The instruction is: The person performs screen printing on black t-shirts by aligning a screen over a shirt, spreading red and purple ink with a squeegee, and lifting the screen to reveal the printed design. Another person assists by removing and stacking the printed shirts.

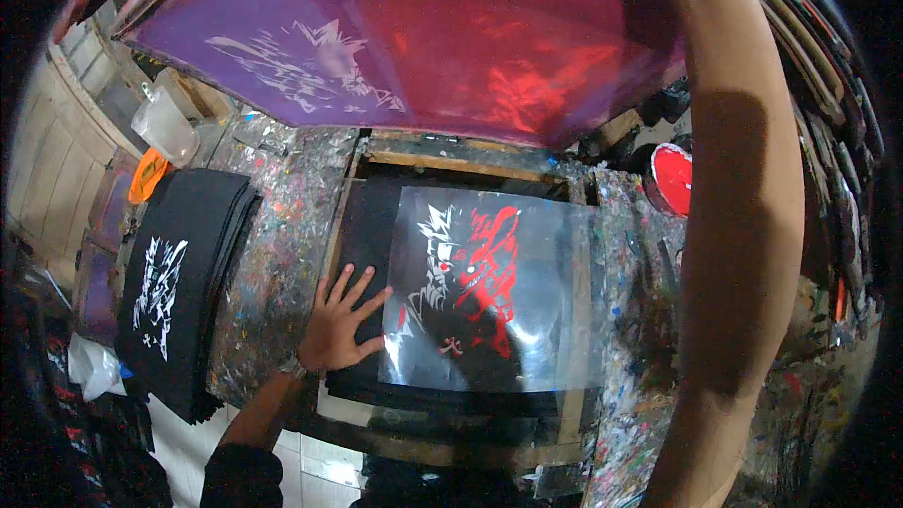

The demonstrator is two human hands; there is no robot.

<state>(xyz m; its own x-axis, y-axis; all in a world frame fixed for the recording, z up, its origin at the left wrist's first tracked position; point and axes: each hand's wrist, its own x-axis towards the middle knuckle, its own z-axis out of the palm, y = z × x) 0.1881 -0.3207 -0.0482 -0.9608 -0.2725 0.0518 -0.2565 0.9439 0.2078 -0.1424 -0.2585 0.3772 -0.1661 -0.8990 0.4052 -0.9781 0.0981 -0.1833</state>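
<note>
My left hand (343, 325) lies flat with fingers spread on black fabric (362, 226), its fingertips at the left edge of a clear plastic sheet (555, 296). A red and white printed design (484, 263) shows in the sheet's area; whether it is on the sheet or on the fabric below, I cannot tell. My right arm (738, 188) reaches up past the top edge, so its hand is hidden from view. Beyond the fabric, a screen-printing frame (451, 47) with purple and red mesh is tilted up, bearing the same design.
A stack of black fabric pieces (174, 292) with a white print lies at the left. Behind it are an orange item (148, 175) and a translucent plastic container (167, 127). A tub of red ink (672, 179) stands on the paint-splattered table (268, 254). Boards (809, 56) lean at far right.
</note>
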